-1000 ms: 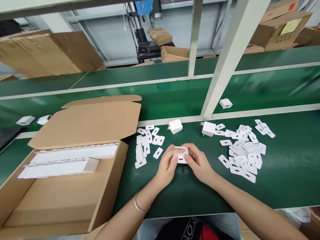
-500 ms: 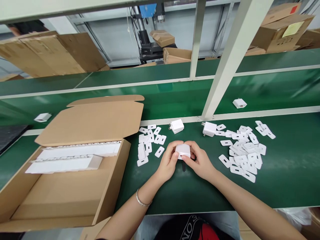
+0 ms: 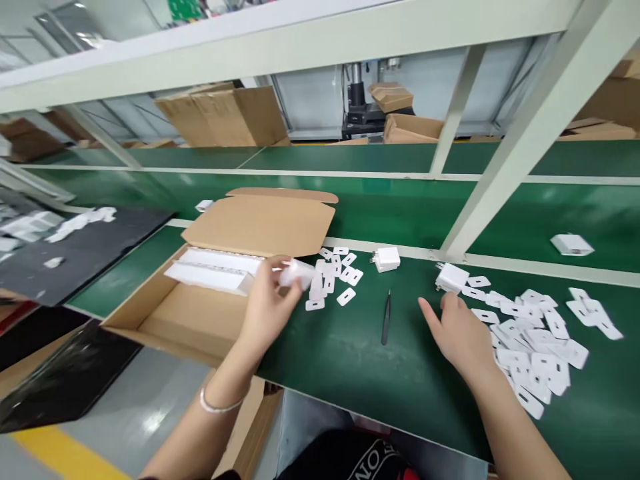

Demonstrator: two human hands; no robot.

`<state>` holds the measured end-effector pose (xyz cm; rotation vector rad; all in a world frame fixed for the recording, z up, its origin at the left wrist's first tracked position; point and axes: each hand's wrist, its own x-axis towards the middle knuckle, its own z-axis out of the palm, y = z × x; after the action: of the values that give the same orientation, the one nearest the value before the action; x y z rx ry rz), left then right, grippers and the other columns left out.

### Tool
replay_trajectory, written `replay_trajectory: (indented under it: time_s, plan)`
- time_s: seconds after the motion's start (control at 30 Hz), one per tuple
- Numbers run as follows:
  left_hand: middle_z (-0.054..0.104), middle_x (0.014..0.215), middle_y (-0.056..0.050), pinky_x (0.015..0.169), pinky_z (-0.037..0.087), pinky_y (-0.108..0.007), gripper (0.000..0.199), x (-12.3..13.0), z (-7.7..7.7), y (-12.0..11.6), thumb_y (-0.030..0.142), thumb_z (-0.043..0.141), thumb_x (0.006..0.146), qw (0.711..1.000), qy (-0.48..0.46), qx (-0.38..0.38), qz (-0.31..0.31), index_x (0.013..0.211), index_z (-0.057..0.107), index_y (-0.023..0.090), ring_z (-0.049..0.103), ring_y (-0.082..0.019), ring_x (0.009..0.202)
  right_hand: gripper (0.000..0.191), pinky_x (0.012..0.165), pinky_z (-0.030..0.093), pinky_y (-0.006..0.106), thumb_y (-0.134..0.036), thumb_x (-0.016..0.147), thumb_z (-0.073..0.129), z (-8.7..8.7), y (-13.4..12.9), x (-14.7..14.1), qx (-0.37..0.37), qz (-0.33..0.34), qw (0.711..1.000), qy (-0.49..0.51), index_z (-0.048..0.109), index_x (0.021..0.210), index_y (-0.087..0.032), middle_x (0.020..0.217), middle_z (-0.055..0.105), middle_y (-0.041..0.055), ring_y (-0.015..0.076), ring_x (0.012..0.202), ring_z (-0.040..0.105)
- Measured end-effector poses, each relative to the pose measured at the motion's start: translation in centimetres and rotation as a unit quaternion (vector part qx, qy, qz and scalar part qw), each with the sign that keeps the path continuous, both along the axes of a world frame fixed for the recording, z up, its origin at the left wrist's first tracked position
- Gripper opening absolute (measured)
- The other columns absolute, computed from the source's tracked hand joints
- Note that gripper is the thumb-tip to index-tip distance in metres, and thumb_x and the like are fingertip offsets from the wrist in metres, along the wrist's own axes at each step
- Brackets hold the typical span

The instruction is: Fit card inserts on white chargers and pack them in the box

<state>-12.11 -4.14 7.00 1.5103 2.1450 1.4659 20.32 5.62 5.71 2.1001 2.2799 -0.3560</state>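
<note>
My left hand (image 3: 273, 303) is closed around a white charger (image 3: 299, 275), slightly blurred, held above the right edge of the open cardboard box (image 3: 200, 333). Inside the box lie long white card dividers (image 3: 215, 270). My right hand (image 3: 460, 333) has its thumb stretched away from its bent fingers. Those fingertips are at the near side of another white charger (image 3: 453, 277); whether they touch it I cannot tell. Between my hands, black tweezers (image 3: 386, 319) lie on the green table (image 3: 345, 353). A third white charger (image 3: 386, 259) with metal prongs rests behind them.
Loose white slotted plates lie in a small group (image 3: 346, 297) beside the box and a larger heap (image 3: 540, 347) at the right. More white chargers sit on the back ledge, one far right (image 3: 571, 245). A slanted metal post (image 3: 500, 160) rises behind the table.
My hands have parted. The left carried the white charger left toward the box; the right moved right to another charger. The tweezers are now in full view, and the camera view has shifted left.
</note>
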Motion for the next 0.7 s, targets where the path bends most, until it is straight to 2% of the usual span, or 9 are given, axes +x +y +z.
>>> replay_trajectory:
  time_s: [0.07, 0.13, 0.23, 0.3, 0.4, 0.5, 0.6, 0.7]
  plan:
    - [0.062, 0.115, -0.010, 0.087, 0.054, -0.038, 0.035, -3.3, 0.9, -1.5, 0.031, 0.065, 0.090, 0.984, 0.128, -0.065, 0.107, 0.122, 0.056, 0.020, 0.065, -0.028, 0.107, 0.043, 0.066, 0.046, 0.036, -0.054, 0.109, 0.031, 0.4, 0.3, 0.4, -0.059, 0.009, 0.998, -0.037, 0.052, 0.109, -0.015, 0.103, 0.066, 0.0145, 0.0311, 0.086, 0.070]
    - [0.064, 0.114, -0.011, 0.079, 0.054, -0.038, 0.032, -5.9, 1.0, -2.5, 0.033, 0.063, 0.092, 0.949, 0.207, -0.167, 0.166, 0.120, 0.057, 0.021, 0.066, -0.031, 0.104, 0.041, 0.063, 0.044, 0.034, -0.052, 0.109, 0.032, 0.2, 0.4, 0.5, -0.091, 0.033, 0.995, -0.037, 0.051, 0.106, -0.015, 0.101, 0.065, 0.0136, 0.0282, 0.080, 0.069]
    - [0.065, 0.120, -0.013, 0.069, 0.052, -0.038, 0.030, -8.4, 0.0, -3.1, 0.038, 0.058, 0.097, 0.897, 0.264, -0.300, 0.191, 0.121, 0.057, 0.020, 0.069, -0.034, 0.101, 0.036, 0.061, 0.042, 0.032, -0.051, 0.108, 0.036, -0.7, 0.6, 0.2, -0.080, 0.073, 0.994, 0.005, 0.049, 0.102, -0.017, 0.100, 0.064, 0.0124, 0.0242, 0.074, 0.066]
    - [0.063, 0.123, -0.016, 0.069, 0.053, -0.038, 0.032, -9.3, -1.1, -2.9, 0.040, 0.055, 0.099, 0.873, 0.294, -0.343, 0.182, 0.122, 0.057, 0.019, 0.070, -0.036, 0.101, 0.031, 0.061, 0.042, 0.031, -0.049, 0.106, 0.042, -1.2, 0.7, 0.0, -0.057, 0.116, 0.990, 0.050, 0.048, 0.099, -0.019, 0.104, 0.064, 0.0113, 0.0210, 0.071, 0.063]
    - [0.058, 0.127, -0.020, 0.072, 0.055, -0.038, 0.035, -10.1, -2.4, -2.1, 0.039, 0.056, 0.099, 0.856, 0.321, -0.366, 0.175, 0.123, 0.056, 0.014, 0.072, -0.034, 0.096, 0.026, 0.059, 0.040, 0.030, -0.046, 0.103, 0.046, -1.5, 0.9, -0.1, -0.012, 0.153, 0.984, 0.091, 0.047, 0.098, -0.021, 0.107, 0.063, 0.0089, 0.0172, 0.066, 0.059]
    - [0.054, 0.128, -0.025, 0.072, 0.056, -0.038, 0.043, -10.2, -2.6, -1.1, 0.041, 0.058, 0.097, 0.840, 0.335, -0.383, 0.188, 0.124, 0.053, 0.008, 0.072, -0.034, 0.093, 0.025, 0.056, 0.037, 0.030, -0.046, 0.103, 0.046, -1.6, 1.2, 0.4, 0.004, 0.113, 0.992, 0.051, 0.047, 0.097, -0.021, 0.104, 0.061, 0.0078, 0.0172, 0.064, 0.056]
    - [0.054, 0.127, -0.028, 0.070, 0.056, -0.038, 0.050, -9.4, -1.4, -0.3, 0.043, 0.056, 0.097, 0.812, 0.378, -0.401, 0.190, 0.125, 0.051, 0.002, 0.070, -0.037, 0.098, 0.028, 0.056, 0.037, 0.029, -0.048, 0.102, 0.051, -1.8, 1.6, 1.1, -0.018, 0.088, 0.996, 0.010, 0.048, 0.097, -0.020, 0.102, 0.059, 0.0080, 0.0173, 0.063, 0.056]
    - [0.055, 0.124, -0.029, 0.070, 0.056, -0.040, 0.049, -7.2, 0.5, 0.3, 0.041, 0.052, 0.099, 0.795, 0.416, -0.403, 0.180, 0.126, 0.051, 0.000, 0.068, -0.038, 0.099, 0.024, 0.058, 0.040, 0.029, -0.043, 0.101, 0.056, -2.3, 1.9, 1.5, -0.024, 0.108, 0.994, 0.013, 0.049, 0.099, -0.020, 0.104, 0.058, 0.0074, 0.0166, 0.064, 0.057]
